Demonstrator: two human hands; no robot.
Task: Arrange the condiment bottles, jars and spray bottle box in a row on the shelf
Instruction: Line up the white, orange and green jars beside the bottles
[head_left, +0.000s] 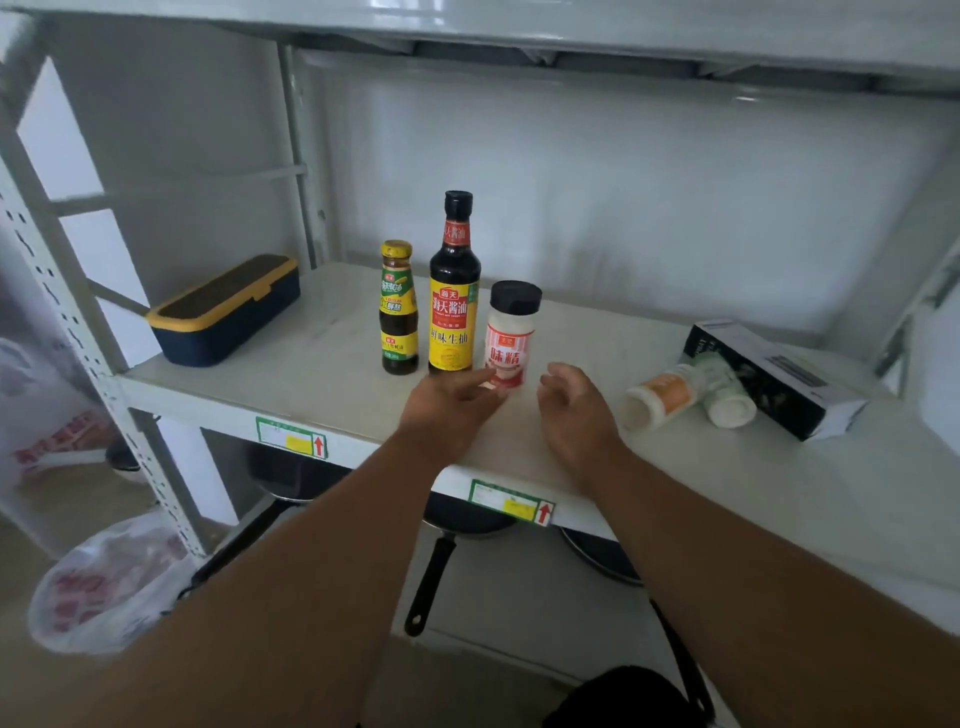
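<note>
**Three upright, three still down**

Centre frame, left to right: small bottle (399, 307), tall bottle (453, 283), jar (511, 335). Your left hand (451, 408) and right hand (571, 410) hover empty, fingers loose. Right: two light plastic jars (688, 395) toppled against the box (774, 382); grasp their barrels.

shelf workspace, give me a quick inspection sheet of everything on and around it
surface: pale shelf, price tags on its front edge
job's things: small oyster sauce bottle, tall soy sauce bottle and msg jar upright in a row; orange-label jar and white jar lying on their sides; spray bottle box lying flat at the right
clutter: navy container with yellow-edged lid at the left
hands: left hand and right hand open, holding nothing, just in front of the msg jar
cables: nothing seen
surroundings: pans on the level below, plastic bag on the floor
</note>
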